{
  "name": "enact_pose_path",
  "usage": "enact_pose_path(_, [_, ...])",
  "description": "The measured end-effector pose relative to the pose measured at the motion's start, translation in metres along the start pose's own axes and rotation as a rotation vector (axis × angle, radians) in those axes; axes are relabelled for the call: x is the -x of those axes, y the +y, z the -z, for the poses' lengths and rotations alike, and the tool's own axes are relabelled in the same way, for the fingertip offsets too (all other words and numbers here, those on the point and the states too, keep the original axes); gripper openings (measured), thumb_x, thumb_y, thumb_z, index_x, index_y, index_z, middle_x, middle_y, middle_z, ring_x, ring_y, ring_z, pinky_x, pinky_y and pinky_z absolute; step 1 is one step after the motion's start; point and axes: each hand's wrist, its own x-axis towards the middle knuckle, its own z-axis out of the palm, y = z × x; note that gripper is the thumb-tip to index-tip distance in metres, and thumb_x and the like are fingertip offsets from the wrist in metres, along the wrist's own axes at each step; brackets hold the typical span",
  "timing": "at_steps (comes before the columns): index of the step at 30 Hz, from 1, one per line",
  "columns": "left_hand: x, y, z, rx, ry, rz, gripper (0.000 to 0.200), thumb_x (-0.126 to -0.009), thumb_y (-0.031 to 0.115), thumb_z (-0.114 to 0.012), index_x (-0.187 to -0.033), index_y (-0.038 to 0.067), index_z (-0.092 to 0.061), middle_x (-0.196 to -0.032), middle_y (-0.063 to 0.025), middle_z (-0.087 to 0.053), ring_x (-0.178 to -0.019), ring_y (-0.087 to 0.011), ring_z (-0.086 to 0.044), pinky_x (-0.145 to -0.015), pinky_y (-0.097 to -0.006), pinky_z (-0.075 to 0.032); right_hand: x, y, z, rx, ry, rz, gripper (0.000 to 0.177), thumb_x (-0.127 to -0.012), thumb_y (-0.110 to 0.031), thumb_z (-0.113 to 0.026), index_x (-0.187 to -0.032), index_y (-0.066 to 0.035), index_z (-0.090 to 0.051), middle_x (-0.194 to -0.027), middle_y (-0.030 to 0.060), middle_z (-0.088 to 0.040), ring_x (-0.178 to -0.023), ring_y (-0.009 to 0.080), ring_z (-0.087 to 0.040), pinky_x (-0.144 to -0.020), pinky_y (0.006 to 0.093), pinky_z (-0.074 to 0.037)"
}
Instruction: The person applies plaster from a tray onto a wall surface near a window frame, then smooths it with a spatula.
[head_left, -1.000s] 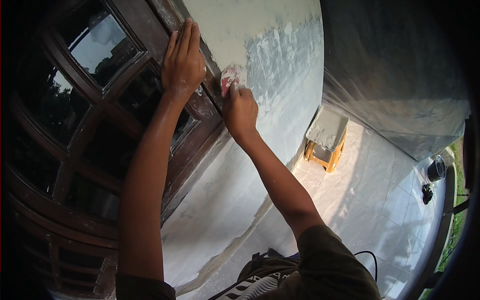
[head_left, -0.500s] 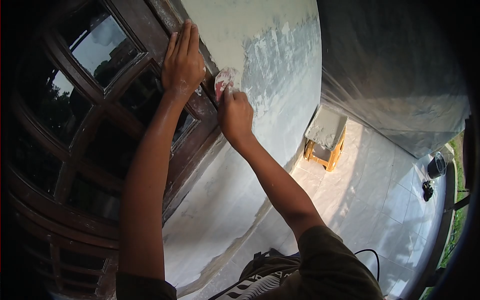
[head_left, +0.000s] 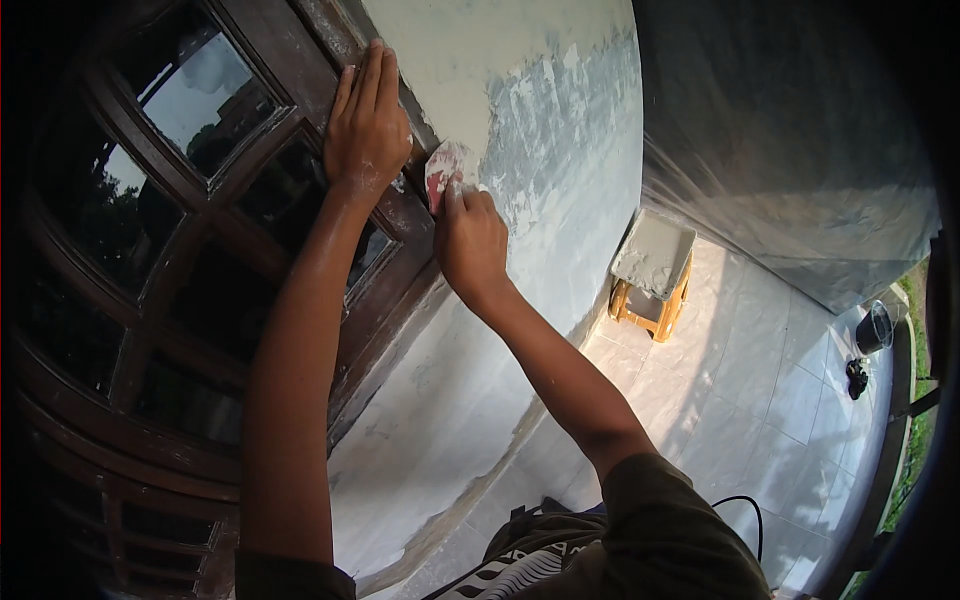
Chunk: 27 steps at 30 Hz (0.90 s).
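Observation:
My right hand (head_left: 471, 240) grips a red putty scraper (head_left: 447, 166) smeared with pale filler. Its blade lies against the wall (head_left: 560, 130) right beside the dark wooden window frame (head_left: 400, 225). Cream filler coats the upper wall, with a ragged, streaky edge over a grey-blue surface. Higher and to the left, my left hand (head_left: 368, 125) rests flat on the frame with fingers stretched out and nothing held. White smudges mark the wrist and the wood around it.
A tray of filler (head_left: 655, 250) sits on a yellow stool (head_left: 652, 318) by the wall. Translucent plastic sheeting (head_left: 790, 150) hangs behind it. A dark bucket (head_left: 874, 328) and a small black object (head_left: 857, 378) stand on the tiled floor (head_left: 740, 400) at the right.
My right hand has shifted slightly down the wall edge with the scraper, which is turned a little. My left hand stays in place on the frame.

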Motion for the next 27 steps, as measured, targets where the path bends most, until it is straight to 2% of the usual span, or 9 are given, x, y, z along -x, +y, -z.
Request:
enact_pose_path(2, [0.002,0.0,0.0,0.002,0.003,0.002,0.055,-0.088,0.003,-0.048,-0.142,-0.007,-0.044,-0.149,-0.021,-0.045,-0.133,-0.0327,-0.05,-0.115,-0.0455,-0.036,0.041,-0.013,0.015,-0.127,-0.035,-0.023,0.045,-0.077,0.001,-0.064,-0.122,0.002,-0.062,-0.087,0.0156,-0.061,-0.084,0.0336,-0.061,-0.069,0.0444,-0.052])
enact_pose_path(5, [0.004,0.0,-0.001,-0.002,0.001,-0.002,0.055,-0.088,0.003,-0.048,-0.142,-0.006,-0.044,-0.149,-0.0205,-0.045,-0.132,-0.0324,-0.051,-0.115,-0.0454,-0.036,0.018,-0.011,0.04,-0.15,-0.014,-0.067,0.048,-0.077,0.003,-0.064,-0.125,0.001,-0.062,-0.085,0.0156,-0.059,-0.081,0.0331,-0.06,-0.067,0.0431,-0.051])
enact_pose_path(9, [0.001,-0.001,0.0,0.0,0.006,-0.001,0.055,-0.088,0.003,-0.048,-0.143,-0.006,-0.043,-0.149,-0.02,-0.045,-0.131,-0.0323,-0.052,-0.115,-0.0453,-0.036,-0.052,0.01,0.017,-0.035,0.169,-0.075,0.035,-0.08,0.0,-0.06,-0.114,0.001,-0.065,-0.087,0.017,-0.06,-0.084,0.0355,-0.059,-0.069,0.0441,-0.051])
enact_pose_path(13, [0.0,0.001,0.002,0.032,0.007,0.008,0.056,-0.088,0.002,-0.048,-0.143,-0.005,-0.043,-0.149,-0.0199,-0.046,-0.131,-0.0322,-0.051,-0.115,-0.0449,-0.037,-0.041,0.004,-0.005,0.048,0.061,0.004,0.025,-0.08,-0.001,-0.062,-0.105,0.001,-0.065,-0.09,0.0159,-0.061,-0.089,0.0349,-0.06,-0.073,0.0448,-0.052])
enact_pose_path(15, [0.001,-0.001,0.001,0.038,0.012,0.006,0.056,-0.088,0.002,-0.048,-0.143,-0.005,-0.043,-0.148,-0.0198,-0.046,-0.131,-0.0322,-0.051,-0.115,-0.0448,-0.037,-0.003,-0.009,-0.003,0.018,-0.041,-0.016,0.042,-0.074,0.001,-0.063,-0.116,0.005,-0.063,-0.099,0.0159,-0.061,-0.097,0.0334,-0.059,-0.078,0.0442,-0.05])
enact_pose_path(17, [0.001,-0.001,0.001,0.046,0.015,0.005,0.056,-0.089,0.002,-0.048,-0.143,-0.005,-0.043,-0.148,-0.0198,-0.046,-0.131,-0.0322,-0.051,-0.115,-0.0446,-0.037,0.032,-0.012,0.008,-0.072,0.011,0.052,0.048,-0.073,0.001,-0.065,-0.12,0.004,-0.062,-0.1,0.016,-0.062,-0.096,0.0337,-0.059,-0.078,0.0442,-0.051])
enact_pose_path(18, [0.001,-0.001,0.001,0.046,0.014,0.005,0.055,-0.089,0.002,-0.047,-0.144,-0.005,-0.043,-0.148,-0.02,-0.047,-0.131,-0.0321,-0.052,-0.115,-0.0444,-0.037,0.039,-0.017,0.021,-0.138,-0.019,-0.006,0.049,-0.072,0.001,-0.067,-0.121,0.003,-0.063,-0.101,0.0164,-0.063,-0.093,0.0336,-0.059,-0.076,0.0429,-0.052])
enact_pose_path(23, [0.0,-0.001,0.001,0.059,0.023,0.0,0.054,-0.09,0.002,-0.047,-0.144,-0.005,-0.043,-0.147,-0.02,-0.048,-0.131,-0.0322,-0.052,-0.115,-0.0442,-0.037,-0.034,0.003,0.027,-0.047,0.189,-0.062,0.043,-0.074,0.003,-0.063,-0.117,0.002,-0.064,-0.092,0.0138,-0.061,-0.086,0.0326,-0.058,-0.069,0.0423,-0.05])
enact_pose_path(27, [0.0,-0.002,0.002,0.102,0.028,0.019,0.055,-0.09,0.003,-0.046,-0.144,-0.004,-0.043,-0.147,-0.0191,-0.048,-0.131,-0.0323,-0.052,-0.115,-0.0443,-0.036,-0.049,0.006,-0.006,0.011,0.207,0.036,0.039,-0.077,-0.001,-0.062,-0.116,0.001,-0.064,-0.095,0.014,-0.061,-0.091,0.0319,-0.058,-0.074,0.0423,-0.049])
